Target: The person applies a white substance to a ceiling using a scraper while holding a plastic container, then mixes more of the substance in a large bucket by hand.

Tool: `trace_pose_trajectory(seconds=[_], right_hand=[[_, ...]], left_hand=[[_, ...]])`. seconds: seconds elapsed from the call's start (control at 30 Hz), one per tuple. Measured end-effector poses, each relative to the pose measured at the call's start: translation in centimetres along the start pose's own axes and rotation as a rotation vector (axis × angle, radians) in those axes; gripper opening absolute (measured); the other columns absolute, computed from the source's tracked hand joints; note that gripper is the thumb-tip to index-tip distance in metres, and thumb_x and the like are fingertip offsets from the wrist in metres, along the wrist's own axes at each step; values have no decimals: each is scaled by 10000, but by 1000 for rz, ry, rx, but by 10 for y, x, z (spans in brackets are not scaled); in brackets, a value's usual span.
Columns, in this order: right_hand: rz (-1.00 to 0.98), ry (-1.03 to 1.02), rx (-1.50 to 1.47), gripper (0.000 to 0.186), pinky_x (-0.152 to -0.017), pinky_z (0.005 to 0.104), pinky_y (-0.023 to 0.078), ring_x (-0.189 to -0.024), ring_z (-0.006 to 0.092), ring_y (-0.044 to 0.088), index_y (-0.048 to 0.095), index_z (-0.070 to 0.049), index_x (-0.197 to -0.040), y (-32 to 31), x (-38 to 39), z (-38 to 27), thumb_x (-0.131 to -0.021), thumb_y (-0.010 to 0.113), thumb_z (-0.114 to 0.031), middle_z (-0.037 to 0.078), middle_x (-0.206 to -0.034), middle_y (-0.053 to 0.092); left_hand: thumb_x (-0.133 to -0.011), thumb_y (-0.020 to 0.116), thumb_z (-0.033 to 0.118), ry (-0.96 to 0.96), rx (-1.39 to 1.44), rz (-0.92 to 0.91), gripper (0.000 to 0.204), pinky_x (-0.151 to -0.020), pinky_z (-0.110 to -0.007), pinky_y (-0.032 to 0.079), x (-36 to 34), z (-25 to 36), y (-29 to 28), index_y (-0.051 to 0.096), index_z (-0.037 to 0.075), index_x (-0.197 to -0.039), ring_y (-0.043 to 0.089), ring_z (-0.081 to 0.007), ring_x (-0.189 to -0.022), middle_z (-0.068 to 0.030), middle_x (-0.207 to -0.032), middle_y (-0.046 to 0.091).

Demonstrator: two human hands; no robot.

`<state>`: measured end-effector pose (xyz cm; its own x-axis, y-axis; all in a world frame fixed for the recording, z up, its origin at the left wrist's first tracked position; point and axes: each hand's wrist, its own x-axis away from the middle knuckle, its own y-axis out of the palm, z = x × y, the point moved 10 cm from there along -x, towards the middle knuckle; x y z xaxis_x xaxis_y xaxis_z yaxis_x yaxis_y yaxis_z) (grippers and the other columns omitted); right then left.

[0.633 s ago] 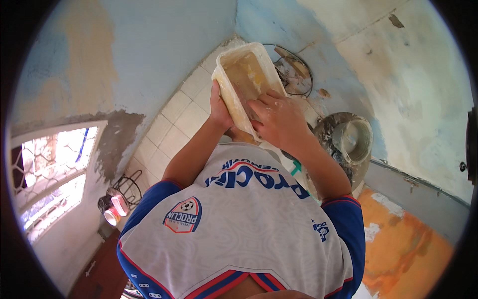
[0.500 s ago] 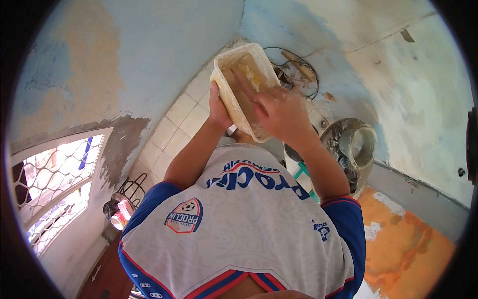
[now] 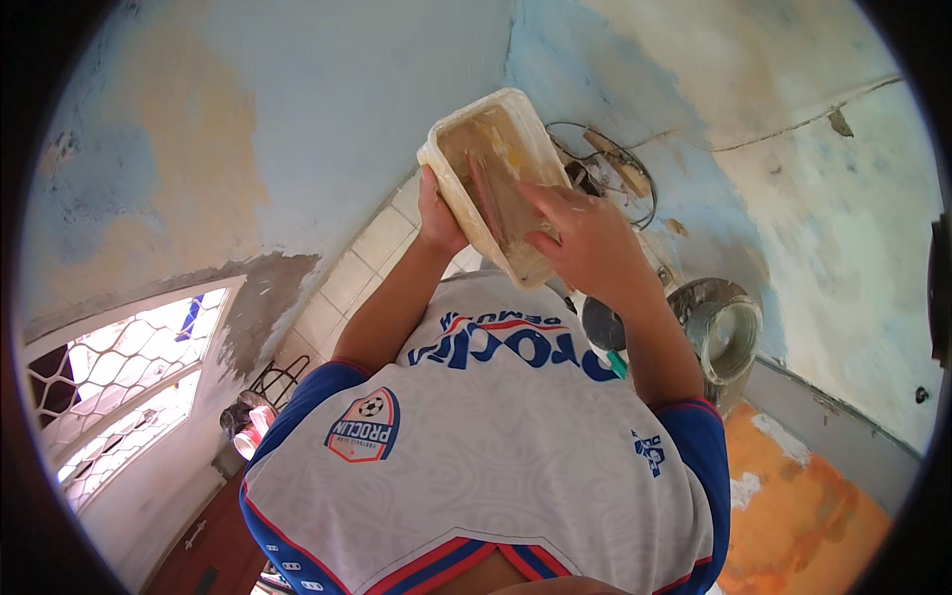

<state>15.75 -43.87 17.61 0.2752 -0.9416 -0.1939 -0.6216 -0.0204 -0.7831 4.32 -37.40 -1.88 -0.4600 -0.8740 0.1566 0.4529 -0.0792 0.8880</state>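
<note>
My left hand (image 3: 439, 214) grips the left side of a whitish rectangular plastic tub (image 3: 538, 119), its thumb up by the rim. The tub is held tilted in front of my chest, its inside coated with beige, plaster-like residue and some yellow patches. A long, narrow reddish-brown strip-shaped tool (image 3: 485, 198) lies lengthwise in it; its exact kind cannot be made out. Over the tub's right side is my right hand (image 3: 590, 238), index finger and thumb stretched apart, with nothing seen between them. A small gap separates its fingertips from the tool.
Patchy blue and beige walls (image 3: 377, 99) meet in a corner ahead. A black cable (image 3: 654, 188) and debris lie on the tiled floor (image 3: 362, 263). At right stands a round, smeared container (image 3: 732, 340). A grilled window (image 3: 129, 367) is at left.
My right hand has let go of the reddish-brown tool and drawn back to the right, its fingers spreading. The tool now rests in the tub. My left hand keeps its hold.
</note>
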Motion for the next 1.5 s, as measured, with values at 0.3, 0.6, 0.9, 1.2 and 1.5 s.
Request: trace_pose_trajectory(seconds=[0.3,0.6,0.9,1.2,1.5], right_hand=[[-192,-127,95,434,-671,442,551,-743,368,681,666,-138,-1281,-49,-53,44,-852,654,-73,136,-905,721],[-55,102,230,657,-662,507,554,-715,441,676,424,-34,-1479,-80,-68,88,-898,690,-189,230,-873,702],[262,226,110,256,-552,503,516,-634,447,653,480,-34,-1132,-127,-111,89,-921,617,-80,223,-704,646],[346,425,246,267,-541,533,501,-592,437,649,425,-32,-1104,-120,-177,94,-903,600,-54,217,-644,628],[433,619,205,318,-616,560,505,-701,485,653,510,15,-1144,-85,-211,116,-851,631,0,250,-781,674]], left_hand=[[-974,265,765,-44,-81,-162,879,-1165,-503,382,-86,-22,80,327,125,-1574,442,-324,-1409,-128,-1555,427],[-961,286,778,-16,-11,-257,918,-1175,-500,373,-145,-27,100,310,104,-1584,434,-331,-1422,-139,-1580,402],[-915,403,802,92,-197,-514,959,-1162,-491,391,-191,19,126,334,113,-1579,436,-311,-1426,-123,-1571,421],[-888,428,827,-89,-155,-511,991,-1158,-491,398,-262,50,129,344,113,-1571,451,-316,-1412,-123,-1560,429],[-908,410,804,-307,-54,-608,908,-1112,-470,449,-302,53,105,417,140,-1528,529,-289,-1329,-113,-1458,524]])
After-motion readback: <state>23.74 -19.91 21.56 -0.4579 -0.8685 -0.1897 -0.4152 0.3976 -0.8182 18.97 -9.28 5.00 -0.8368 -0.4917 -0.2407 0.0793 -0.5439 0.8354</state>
